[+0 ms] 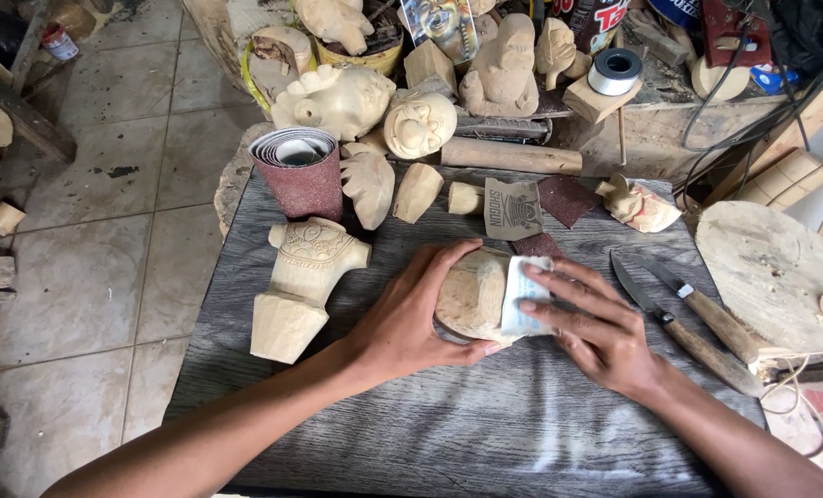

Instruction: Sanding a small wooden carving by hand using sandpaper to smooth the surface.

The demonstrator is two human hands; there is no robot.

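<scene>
Pressing hands [402,318] flat around wooden carving [472,295].

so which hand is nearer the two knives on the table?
Right. The right hand lies just beside the knives, pressing sandpaper on the wooden piece; the left hand grips that piece's far side.

I see both forearms reaching forward and turned toward each other, my left hand [402,318] bent in a curve with the thumb stretched up and away from the fingers, and just beside it my right hand [596,323] lying flat, fingers straight and pointing toward the left hand.
</scene>
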